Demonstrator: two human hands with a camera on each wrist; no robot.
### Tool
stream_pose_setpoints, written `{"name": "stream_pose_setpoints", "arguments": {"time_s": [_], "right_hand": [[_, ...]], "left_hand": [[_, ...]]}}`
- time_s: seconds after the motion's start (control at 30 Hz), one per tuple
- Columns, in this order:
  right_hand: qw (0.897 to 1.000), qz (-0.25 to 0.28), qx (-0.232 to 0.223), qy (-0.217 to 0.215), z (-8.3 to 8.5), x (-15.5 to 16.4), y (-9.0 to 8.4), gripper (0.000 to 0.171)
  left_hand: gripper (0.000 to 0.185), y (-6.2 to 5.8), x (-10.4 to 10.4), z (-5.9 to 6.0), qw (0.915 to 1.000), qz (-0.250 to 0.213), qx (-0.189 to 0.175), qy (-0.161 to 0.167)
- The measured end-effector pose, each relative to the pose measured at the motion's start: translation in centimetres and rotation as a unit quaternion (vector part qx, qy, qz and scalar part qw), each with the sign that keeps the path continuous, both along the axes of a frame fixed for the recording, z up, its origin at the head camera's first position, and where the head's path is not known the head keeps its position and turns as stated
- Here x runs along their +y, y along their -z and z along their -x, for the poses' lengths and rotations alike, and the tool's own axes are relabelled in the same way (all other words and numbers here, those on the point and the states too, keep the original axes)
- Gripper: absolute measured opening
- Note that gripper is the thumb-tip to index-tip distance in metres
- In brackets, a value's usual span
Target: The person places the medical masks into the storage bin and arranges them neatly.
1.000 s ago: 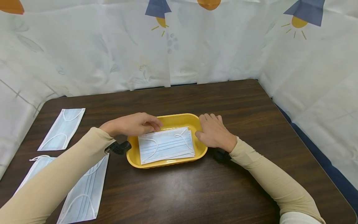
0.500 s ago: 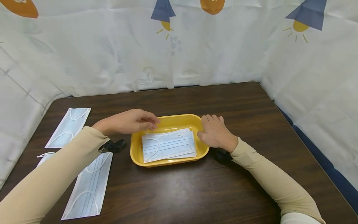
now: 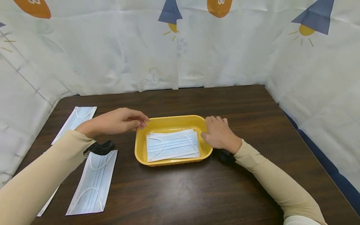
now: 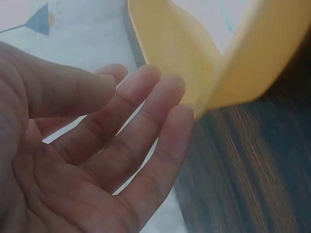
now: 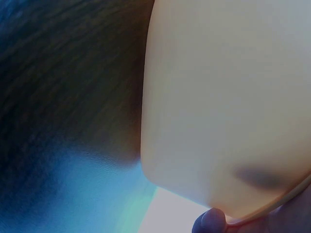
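Observation:
In the head view a yellow plastic tray (image 3: 168, 120) sits mid-table with a small stack of pale blue face masks (image 3: 172, 145) lying in it. My right hand (image 3: 220, 134) grips the tray's right end, thumb over the rim; the right wrist view shows the tray's outer wall (image 5: 218, 97) up close and fingertips at its edge. My left hand (image 3: 118, 122) hovers at the tray's far left corner, holding nothing. Its fingers (image 4: 167, 141) are loosely bent and spread in the left wrist view, right beside the tray wall (image 4: 243, 73).
On the left of the brown table (image 3: 180, 193) lie more face masks: one near the front (image 3: 94, 184), one farther back (image 3: 81, 115), and another mostly hidden under my left sleeve (image 3: 47, 175). A white patterned curtain (image 3: 126, 56) hangs behind the table.
My left hand has moved left, from over the tray and masks out to the tray's left corner. My right hand keeps its grip on the right end. The head view has shifted slightly.

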State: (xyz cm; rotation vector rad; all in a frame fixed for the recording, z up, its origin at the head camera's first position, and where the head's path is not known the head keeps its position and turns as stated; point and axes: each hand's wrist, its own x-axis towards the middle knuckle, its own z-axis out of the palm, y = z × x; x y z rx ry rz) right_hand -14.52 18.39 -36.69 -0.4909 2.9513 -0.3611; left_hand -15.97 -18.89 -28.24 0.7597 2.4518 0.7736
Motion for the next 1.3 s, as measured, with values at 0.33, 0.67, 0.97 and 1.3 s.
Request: {"name": "stream_pose_setpoints", "arguments": {"time_s": [0.33, 0.67, 0.97, 1.3], "right_hand": [[1.0, 0.0, -0.002, -0.001, -0.2, 0.0, 0.0, 0.032], [1.0, 0.002, 0.001, 0.002, -0.1, 0.1, 0.1, 0.029], [1.0, 0.002, 0.003, 0.0, -0.1, 0.0, 0.1, 0.028], [1.0, -0.004, 0.002, 0.002, 0.0, -0.1, 0.0, 0.03]], "left_hand": [[0.03, 0.5, -3.8, -1.8, 0.9989, 0.015, 0.019, -0.041], [0.034, 1.3, -7.3, -2.9, 0.9965, 0.028, 0.02, -0.076], [0.04, 3.0, -10.8, -3.9, 0.995, 0.048, 0.0, -0.088], [0.05, 5.8, -14.4, -5.6, 0.9822, 0.135, 0.083, -0.102]]}}
